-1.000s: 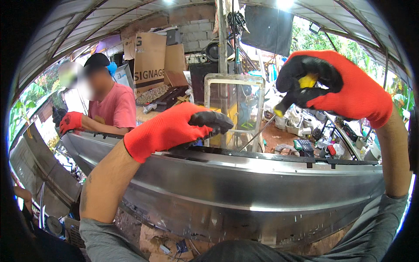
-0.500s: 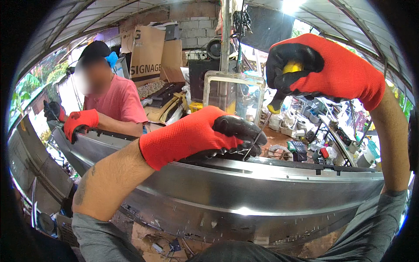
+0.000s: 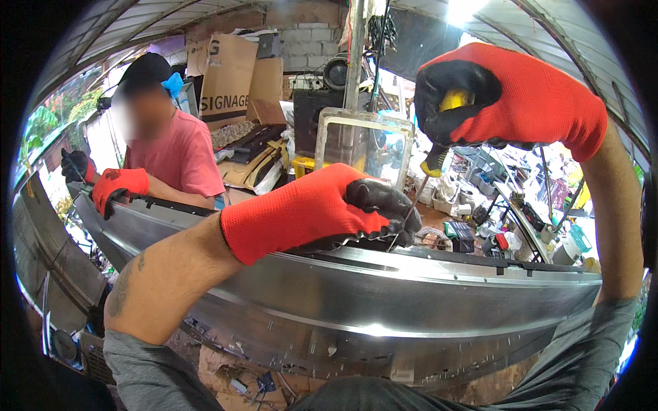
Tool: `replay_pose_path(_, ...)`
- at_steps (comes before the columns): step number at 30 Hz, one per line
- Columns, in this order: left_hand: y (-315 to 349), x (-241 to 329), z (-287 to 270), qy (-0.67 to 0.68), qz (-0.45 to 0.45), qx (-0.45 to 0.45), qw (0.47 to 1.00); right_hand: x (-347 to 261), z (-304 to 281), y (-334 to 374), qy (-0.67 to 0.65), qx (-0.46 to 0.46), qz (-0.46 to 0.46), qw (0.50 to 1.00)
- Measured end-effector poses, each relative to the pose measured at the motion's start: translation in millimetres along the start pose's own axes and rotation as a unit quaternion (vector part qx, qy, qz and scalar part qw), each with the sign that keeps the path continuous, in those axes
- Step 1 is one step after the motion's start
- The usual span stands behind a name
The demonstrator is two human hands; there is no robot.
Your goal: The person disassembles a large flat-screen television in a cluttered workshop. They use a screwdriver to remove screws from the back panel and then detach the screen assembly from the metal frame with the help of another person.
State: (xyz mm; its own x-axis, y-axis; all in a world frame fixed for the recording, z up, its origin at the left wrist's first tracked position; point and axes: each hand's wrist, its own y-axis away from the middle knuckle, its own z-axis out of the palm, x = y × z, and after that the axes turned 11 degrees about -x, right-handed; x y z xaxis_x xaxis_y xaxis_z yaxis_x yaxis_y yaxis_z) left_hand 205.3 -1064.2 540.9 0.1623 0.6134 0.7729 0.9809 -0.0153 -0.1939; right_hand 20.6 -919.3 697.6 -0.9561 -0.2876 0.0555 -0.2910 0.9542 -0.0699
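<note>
Right hand [image 3: 504,96]: screwdriver [image 3: 456,101] (crate [image 3: 96,356] lower-left)

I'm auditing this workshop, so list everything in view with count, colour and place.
hand tool: 1, yellow and black, in right hand
metal panel: 1, silver, across the front
co-worker: 1, wearing pink, left, behind the panel
framed pane: 1, clear, behind the panel
cardboard: several, brown, rear left
post: 1, grey, rear centre
cable bundle: 1, black, by the post
lamp: 1, white, overhead
clutter: uncountable, many colours, right rear
left hand: 1, gloved red and black, over panel edge
right hand: 1, gloved red and black, raised right
</note>
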Motion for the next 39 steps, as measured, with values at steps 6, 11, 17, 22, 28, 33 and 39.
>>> replay_pose_path(6,4,10,8,-0.037,0.067,0.057,0.995,-29,-11,-5,0.085,-0.022,0.013,0.996)
replay_pose_path(11,-8,15,4,0.033,0.058,0.016,0.998,3,4,1,0.088,0.058,-0.090,0.990)
replay_pose_path(17,-5,14,8,0.051,0.109,0.014,0.993,-6,-7,-9,0.050,-0.063,-0.135,0.988)
replay_pose_path(22,-11,-1,5,0.075,0.125,0.000,0.989,-2,5,-13,0.037,0.042,-0.257,0.965)
replay_pose_path(28,-14,1,-2,-0.023,0.099,0.013,0.995,-13,-4,-30,-0.039,-0.097,-0.153,0.983)
replay_pose_path(33,-23,-4,-8,-0.003,0.109,-0.031,0.994,-14,4,-6,0.233,0.062,-0.025,0.970)
replay_pose_path(39,-16,11,1,0.129,0.039,-0.016,0.991,4,-5,-7,0.176,0.014,-0.133,0.975)
